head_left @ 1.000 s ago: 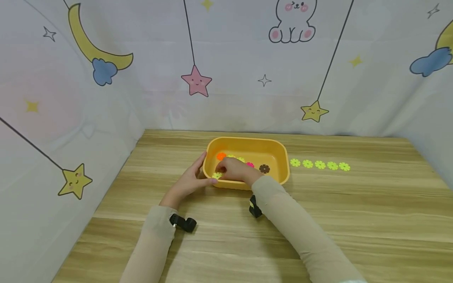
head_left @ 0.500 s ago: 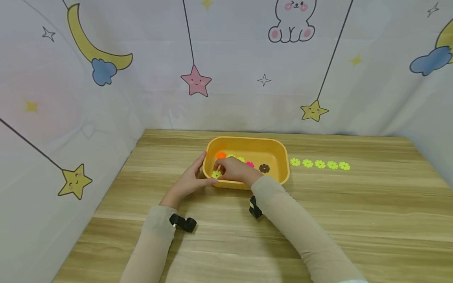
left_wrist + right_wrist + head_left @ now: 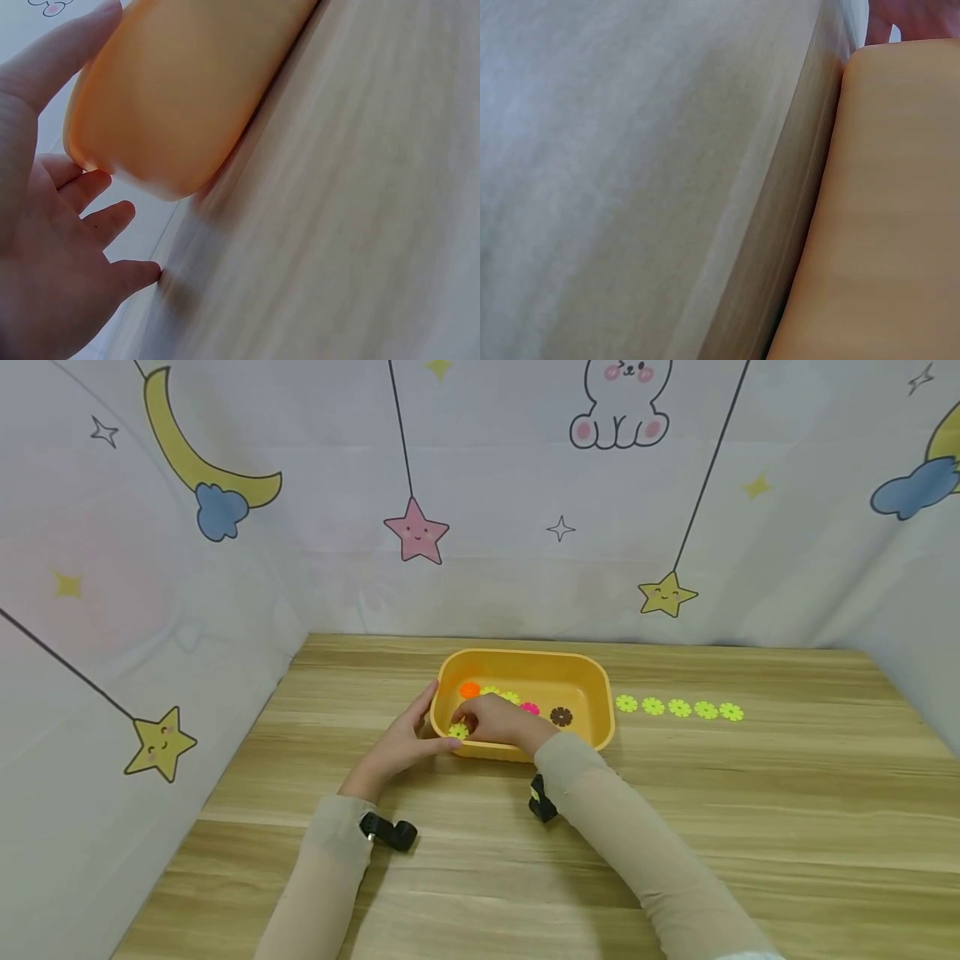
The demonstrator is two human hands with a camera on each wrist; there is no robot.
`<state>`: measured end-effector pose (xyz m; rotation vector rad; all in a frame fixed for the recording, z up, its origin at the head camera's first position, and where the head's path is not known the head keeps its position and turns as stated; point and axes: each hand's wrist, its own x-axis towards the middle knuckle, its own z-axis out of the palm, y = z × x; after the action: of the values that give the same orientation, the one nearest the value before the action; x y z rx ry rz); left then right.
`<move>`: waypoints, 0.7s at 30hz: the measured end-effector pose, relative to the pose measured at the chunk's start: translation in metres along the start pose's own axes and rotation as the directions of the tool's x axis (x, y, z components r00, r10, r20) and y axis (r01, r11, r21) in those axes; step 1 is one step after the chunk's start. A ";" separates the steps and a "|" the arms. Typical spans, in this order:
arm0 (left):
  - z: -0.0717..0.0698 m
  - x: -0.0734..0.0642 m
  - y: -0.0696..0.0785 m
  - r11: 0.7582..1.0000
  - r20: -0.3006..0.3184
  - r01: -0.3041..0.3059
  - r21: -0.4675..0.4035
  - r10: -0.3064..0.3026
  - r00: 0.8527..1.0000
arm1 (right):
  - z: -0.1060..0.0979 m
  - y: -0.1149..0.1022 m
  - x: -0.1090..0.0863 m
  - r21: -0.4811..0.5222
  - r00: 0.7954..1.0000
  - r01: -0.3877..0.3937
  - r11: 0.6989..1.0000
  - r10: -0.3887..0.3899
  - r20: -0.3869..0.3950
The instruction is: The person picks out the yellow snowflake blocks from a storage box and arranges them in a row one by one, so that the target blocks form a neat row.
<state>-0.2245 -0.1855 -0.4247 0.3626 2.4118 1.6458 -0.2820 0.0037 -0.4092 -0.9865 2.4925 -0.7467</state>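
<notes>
A yellow-orange plastic basin (image 3: 562,670) stands on the table. My left hand (image 3: 392,756) rests against its left end from outside, thumb along the front rim and fingers spread along the side; the left wrist view shows that hand (image 3: 60,247) with its fingertips touching the basin corner. Inside the basin my right hand (image 3: 495,720) pinches a yellow-green snowflake disc (image 3: 458,732) near the front left corner. An orange disc (image 3: 469,691), a pink one (image 3: 530,709) and a brown one (image 3: 561,717) lie on the basin floor, with yellow-green discs (image 3: 510,697) partly behind my right hand.
Right of the basin, a row of several yellow-green discs (image 3: 679,708) lies on the wooden table (image 3: 750,810). A patterned cloth backdrop (image 3: 495,585) hangs behind the table, with cloth at both sides too. The right wrist view shows mostly table and the basin's outer wall (image 3: 892,202).
The yellow-green disc at my right fingertips has shifted and turned slightly near the basin's front left corner. My left hand stays against the basin, and the row on the table is unchanged.
</notes>
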 end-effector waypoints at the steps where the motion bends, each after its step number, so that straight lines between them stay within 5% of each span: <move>1: 0.000 0.000 0.000 1.000 0.001 -0.003 -0.001 0.003 1.000 | 0.000 0.000 0.000 -0.005 1.000 0.002 1.000 -0.002 0.002; 21: 0.000 0.000 -0.002 1.000 0.001 -0.008 -0.001 0.008 1.000 | -0.001 -0.002 -0.001 -0.018 1.000 0.030 0.999 -0.029 0.008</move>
<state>-0.2252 -0.1864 -0.4265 0.3733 2.4118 1.6490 -0.2807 0.0033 -0.4069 -1.0327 2.4873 -0.7286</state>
